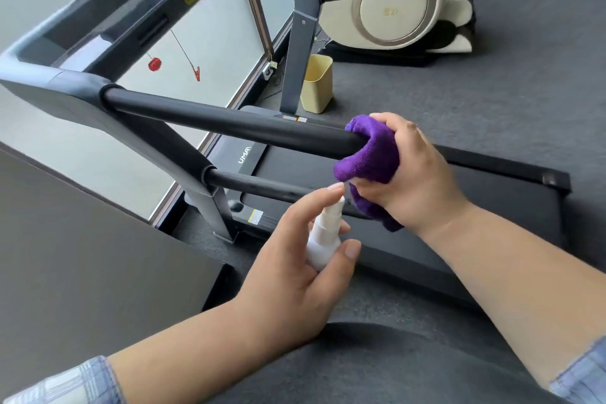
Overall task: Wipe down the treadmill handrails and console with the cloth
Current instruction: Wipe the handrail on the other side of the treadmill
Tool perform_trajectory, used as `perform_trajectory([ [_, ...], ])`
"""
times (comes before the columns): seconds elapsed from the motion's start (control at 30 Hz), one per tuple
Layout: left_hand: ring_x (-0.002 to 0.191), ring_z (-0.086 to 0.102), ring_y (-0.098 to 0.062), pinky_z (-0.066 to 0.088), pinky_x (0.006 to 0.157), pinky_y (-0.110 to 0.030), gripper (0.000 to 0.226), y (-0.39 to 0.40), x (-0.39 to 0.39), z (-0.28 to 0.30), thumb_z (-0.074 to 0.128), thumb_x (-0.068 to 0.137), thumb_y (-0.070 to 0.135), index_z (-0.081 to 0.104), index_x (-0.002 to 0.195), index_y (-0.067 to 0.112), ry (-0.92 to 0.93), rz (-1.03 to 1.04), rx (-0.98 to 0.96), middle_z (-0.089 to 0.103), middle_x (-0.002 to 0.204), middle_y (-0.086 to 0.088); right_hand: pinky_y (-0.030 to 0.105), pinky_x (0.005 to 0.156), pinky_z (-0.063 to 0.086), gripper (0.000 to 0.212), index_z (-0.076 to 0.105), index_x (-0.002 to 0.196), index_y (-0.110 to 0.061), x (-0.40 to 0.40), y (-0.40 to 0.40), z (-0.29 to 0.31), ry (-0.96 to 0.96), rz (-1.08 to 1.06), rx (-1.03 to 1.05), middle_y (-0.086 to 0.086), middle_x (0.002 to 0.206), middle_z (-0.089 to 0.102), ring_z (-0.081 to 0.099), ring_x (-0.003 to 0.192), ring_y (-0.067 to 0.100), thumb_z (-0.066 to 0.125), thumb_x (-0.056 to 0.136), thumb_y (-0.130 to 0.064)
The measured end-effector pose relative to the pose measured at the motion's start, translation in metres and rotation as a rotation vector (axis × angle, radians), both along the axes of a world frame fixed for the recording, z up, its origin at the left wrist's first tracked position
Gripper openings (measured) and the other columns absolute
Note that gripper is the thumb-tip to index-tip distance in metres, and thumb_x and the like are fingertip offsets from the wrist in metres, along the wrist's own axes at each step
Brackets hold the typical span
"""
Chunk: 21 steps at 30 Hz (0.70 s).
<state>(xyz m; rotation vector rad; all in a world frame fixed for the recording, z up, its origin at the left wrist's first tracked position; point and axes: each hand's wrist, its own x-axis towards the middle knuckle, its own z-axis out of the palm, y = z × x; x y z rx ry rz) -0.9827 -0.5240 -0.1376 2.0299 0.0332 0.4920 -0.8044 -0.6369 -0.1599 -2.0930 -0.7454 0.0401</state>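
Note:
A purple cloth [370, 154] is wrapped over the free end of the treadmill's near black handrail [229, 121]. My right hand [416, 177] grips the cloth around that rail end. My left hand [295, 252] holds a small white spray bottle [323, 236] just below the cloth, index finger on top of its nozzle. A second, lower handrail [259, 187] runs behind the bottle. The grey console [108, 20] rises at the upper left, its top cut off by the frame.
The black treadmill belt [475, 203] lies under my arms. A red safety key [154, 64] and a red clip [196, 73] hang from the console. A yellow bin [316, 84] and a cream machine [393, 0] stand beyond. A dark panel [82, 239] fills the left.

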Motion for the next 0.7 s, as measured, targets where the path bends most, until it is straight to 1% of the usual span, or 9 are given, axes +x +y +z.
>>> perform_trajectory([
  [0.07, 0.071, 0.057, 0.003, 0.044, 0.067, -0.013, 0.057, -0.004, -0.002, 0.001, 0.058, 0.092, 0.025, 0.034, 0.135, 0.052, 0.011, 0.005, 0.02, 0.055, 0.109, 0.002, 0.041, 0.078, 0.056, 0.071, 0.051, 0.13, -0.039, 0.0, -0.003, -0.013, 0.031, -0.016, 0.079, -0.014, 0.112, 0.062, 0.064, 0.097, 0.013, 0.083, 0.066, -0.04],
  [0.1, 0.074, 0.058, 0.002, 0.045, 0.067, -0.014, 0.057, -0.006, -0.003, 0.001, 0.059, 0.092, 0.025, 0.034, 0.135, 0.052, 0.014, 0.01, 0.033, 0.056, 0.108, 0.003, 0.043, 0.079, 0.057, 0.07, 0.052, 0.129, -0.038, -0.002, -0.005, -0.021, 0.039, -0.034, 0.122, -0.014, 0.114, 0.062, 0.064, 0.099, 0.014, 0.081, 0.066, -0.04],
  [0.23, 0.086, 0.061, -0.005, 0.048, 0.071, -0.018, 0.056, -0.009, -0.007, 0.003, 0.06, 0.093, 0.031, 0.033, 0.137, 0.051, 0.002, 0.025, 0.106, 0.056, 0.108, 0.009, 0.05, 0.095, 0.051, 0.08, 0.045, 0.137, -0.029, -0.016, -0.022, -0.074, 0.144, -0.152, 0.194, -0.009, 0.125, 0.056, 0.059, 0.114, 0.019, 0.085, 0.068, -0.035],
  [0.3, 0.078, 0.06, -0.001, 0.046, 0.068, -0.014, 0.058, -0.008, -0.01, 0.003, 0.061, 0.091, 0.029, 0.033, 0.137, 0.05, 0.004, 0.04, 0.109, 0.056, 0.105, 0.012, 0.045, 0.103, 0.047, 0.083, 0.04, 0.14, -0.027, -0.022, -0.027, -0.092, 0.18, -0.165, 0.195, -0.01, 0.127, 0.05, 0.055, 0.119, 0.017, 0.085, 0.071, -0.033],
  [0.37, 0.071, 0.058, -0.001, 0.046, 0.065, -0.013, 0.06, -0.007, -0.013, 0.002, 0.061, 0.09, 0.025, 0.034, 0.136, 0.052, 0.009, 0.055, 0.105, 0.057, 0.103, 0.012, 0.033, 0.108, 0.039, 0.087, 0.038, 0.145, -0.022, -0.023, -0.028, -0.096, 0.179, -0.155, 0.201, -0.01, 0.129, 0.046, 0.051, 0.124, 0.019, 0.085, 0.073, -0.035],
  [0.43, 0.073, 0.06, -0.004, 0.047, 0.065, -0.013, 0.061, -0.007, -0.016, 0.002, 0.061, 0.089, 0.025, 0.034, 0.135, 0.054, 0.007, 0.063, 0.109, 0.058, 0.102, 0.012, 0.016, 0.108, 0.028, 0.09, 0.038, 0.146, -0.013, -0.022, -0.025, -0.087, 0.116, -0.145, 0.218, -0.007, 0.129, 0.043, 0.047, 0.126, 0.016, 0.081, 0.074, -0.043],
  [0.5, 0.078, 0.061, -0.007, 0.047, 0.068, -0.012, 0.062, -0.008, -0.016, 0.002, 0.061, 0.088, 0.025, 0.034, 0.135, 0.055, -0.002, 0.073, 0.106, 0.058, 0.101, 0.012, 0.007, 0.106, 0.024, 0.091, 0.041, 0.143, -0.009, -0.018, -0.018, -0.064, -0.004, -0.108, 0.231, -0.003, 0.129, 0.049, 0.046, 0.121, 0.011, 0.072, 0.073, -0.058],
  [0.6, 0.079, 0.061, -0.01, 0.047, 0.069, -0.013, 0.061, -0.01, -0.015, 0.002, 0.061, 0.087, 0.027, 0.034, 0.134, 0.055, -0.001, 0.086, 0.102, 0.059, 0.1, 0.01, 0.014, 0.105, 0.026, 0.088, 0.046, 0.139, -0.013, -0.009, -0.004, -0.027, -0.193, -0.056, 0.156, 0.007, 0.13, 0.057, 0.047, 0.12, 0.016, 0.076, 0.07, -0.059],
  [0.7, 0.076, 0.062, -0.009, 0.047, 0.067, -0.013, 0.061, -0.012, -0.012, 0.002, 0.061, 0.088, 0.026, 0.033, 0.135, 0.054, 0.001, 0.06, 0.101, 0.058, 0.1, 0.012, 0.025, 0.106, 0.032, 0.089, 0.049, 0.14, -0.012, -0.005, 0.003, -0.015, -0.26, -0.044, 0.118, 0.008, 0.132, 0.058, 0.048, 0.122, 0.019, 0.078, 0.07, -0.058],
])
